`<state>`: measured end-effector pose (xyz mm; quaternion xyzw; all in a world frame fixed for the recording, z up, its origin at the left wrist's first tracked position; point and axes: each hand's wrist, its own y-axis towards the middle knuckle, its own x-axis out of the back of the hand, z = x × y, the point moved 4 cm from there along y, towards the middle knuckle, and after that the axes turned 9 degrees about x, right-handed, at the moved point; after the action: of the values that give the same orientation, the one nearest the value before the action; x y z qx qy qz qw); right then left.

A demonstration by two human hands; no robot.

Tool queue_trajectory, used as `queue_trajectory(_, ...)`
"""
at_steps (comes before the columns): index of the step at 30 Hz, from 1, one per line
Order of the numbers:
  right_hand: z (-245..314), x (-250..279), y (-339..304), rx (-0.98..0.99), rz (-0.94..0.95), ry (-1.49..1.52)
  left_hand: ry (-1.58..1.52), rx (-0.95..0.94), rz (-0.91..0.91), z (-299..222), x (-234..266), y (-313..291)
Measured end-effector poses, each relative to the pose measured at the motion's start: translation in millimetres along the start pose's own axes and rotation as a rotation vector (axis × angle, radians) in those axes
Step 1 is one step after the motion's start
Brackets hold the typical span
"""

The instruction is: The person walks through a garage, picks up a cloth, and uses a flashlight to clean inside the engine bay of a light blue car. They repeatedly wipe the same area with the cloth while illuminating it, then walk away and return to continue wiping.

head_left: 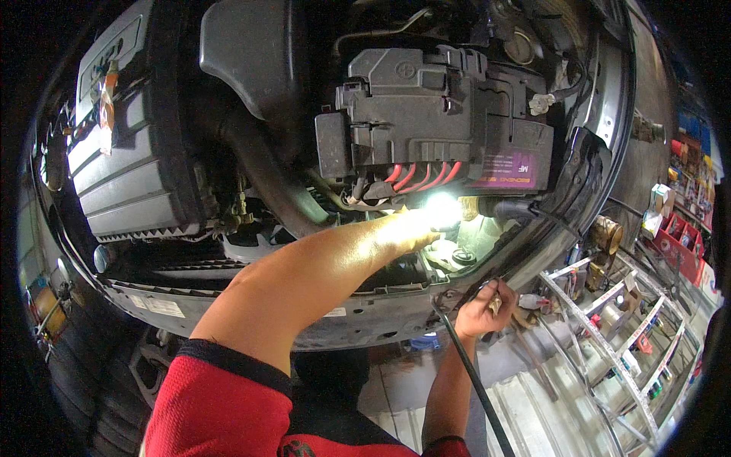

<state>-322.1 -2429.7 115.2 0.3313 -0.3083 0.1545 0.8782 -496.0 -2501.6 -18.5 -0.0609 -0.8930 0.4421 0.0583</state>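
1. From here I see the left hand point(417, 231) beside the glaring light point(445, 208), in front of the fuse box point(415, 114); I cannot tell its grip.
2. I see the right hand point(486, 306) curled near the front bar point(373, 324); whether it grips anything, I cannot tell.

We look through a wide fisheye camera on the wearer's head, pitched steeply down and forward over the open engine bay point(381, 324). We are close: the red sleeve point(221, 400) fills the near left, and the black fuse box point(407, 114) sits far and upright. Our view spreads past the car to a red bin point(680, 242) on the right, straight edges bending toward the dark circular rim.
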Motion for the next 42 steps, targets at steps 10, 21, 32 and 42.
queue_trajectory(10,0,2,1,-0.004,0.043,-0.045,-0.04,0.052,-0.135,13,-17,11)
queue_trajectory(21,-3,2,-1,0.015,0.014,-0.044,0.579,-0.055,-0.139,-10,-4,-57)
queue_trajectory(32,-7,3,-3,0.058,0.004,-0.086,1.022,-0.406,-0.045,-1,0,-78)
queue_trajectory(42,-2,1,2,0.121,-0.001,-0.116,1.188,-0.365,-0.09,21,-58,-23)
